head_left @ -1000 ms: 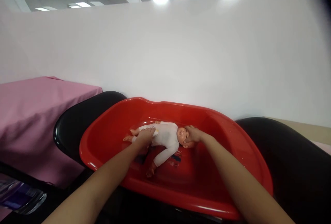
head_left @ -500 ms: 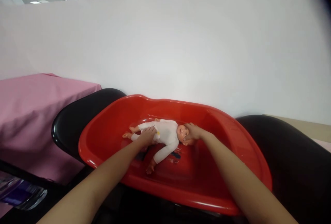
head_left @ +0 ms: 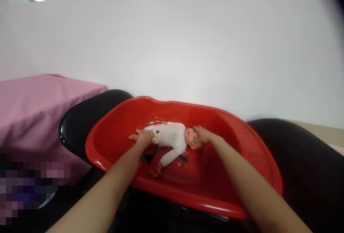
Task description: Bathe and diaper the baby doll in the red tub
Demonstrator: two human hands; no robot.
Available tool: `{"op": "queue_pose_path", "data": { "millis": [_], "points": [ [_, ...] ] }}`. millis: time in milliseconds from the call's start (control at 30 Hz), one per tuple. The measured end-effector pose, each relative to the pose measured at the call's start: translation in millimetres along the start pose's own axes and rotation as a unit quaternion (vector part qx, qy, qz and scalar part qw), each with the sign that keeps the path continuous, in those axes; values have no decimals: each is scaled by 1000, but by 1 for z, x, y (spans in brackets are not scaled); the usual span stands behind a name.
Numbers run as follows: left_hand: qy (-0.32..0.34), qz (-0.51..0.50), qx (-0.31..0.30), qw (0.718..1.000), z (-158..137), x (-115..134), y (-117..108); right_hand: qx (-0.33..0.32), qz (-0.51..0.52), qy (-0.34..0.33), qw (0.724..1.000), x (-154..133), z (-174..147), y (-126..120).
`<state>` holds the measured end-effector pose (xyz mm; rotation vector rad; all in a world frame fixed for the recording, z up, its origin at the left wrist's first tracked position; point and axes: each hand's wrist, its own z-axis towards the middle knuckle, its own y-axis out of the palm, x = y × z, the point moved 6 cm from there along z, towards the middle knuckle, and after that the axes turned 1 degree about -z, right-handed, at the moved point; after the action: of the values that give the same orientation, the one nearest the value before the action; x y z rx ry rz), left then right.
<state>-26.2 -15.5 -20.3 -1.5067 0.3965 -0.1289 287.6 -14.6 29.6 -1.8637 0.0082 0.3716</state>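
Note:
A baby doll [head_left: 172,135] in white clothing lies on its back in a red baby bathtub [head_left: 242,132], its head to the right and feet to the left. My right hand [head_left: 201,135] cups the doll's head from the right, fingers over the top and thumb lower down. Across the doll's upper legs rests my left hand [head_left: 145,138], fingers curled over the near leg. Beside its fingertips shows a small white and yellow patch [head_left: 155,137] at the doll's hip. The near doll arm stretches toward the tub's front wall. My left palm is hidden.
Black rounded surfaces flank the tub, one at the left [head_left: 80,122] and one at the right [head_left: 298,154]. Pink cloth [head_left: 53,100] covers a table at far left. A white wall [head_left: 172,46] stands close behind. Dark printing [head_left: 182,159] marks the tub floor.
My left hand has slid left from the doll's belly to its upper legs, uncovering the belly. My right hand stays at the head. The view has shifted slightly.

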Motion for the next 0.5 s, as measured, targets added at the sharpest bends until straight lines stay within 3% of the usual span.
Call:
{"op": "queue_pose_path", "data": {
  "millis": [267, 500],
  "points": [
    [-136, 30, -15, 990, -4, -16, 2, -1, 4, 5, 1000, -4, -4, -2],
    [-120, -24, -1, 993, -2, 6, -23, -8, 9, 3, 1000, -3, -4, -3]
  ]
}}
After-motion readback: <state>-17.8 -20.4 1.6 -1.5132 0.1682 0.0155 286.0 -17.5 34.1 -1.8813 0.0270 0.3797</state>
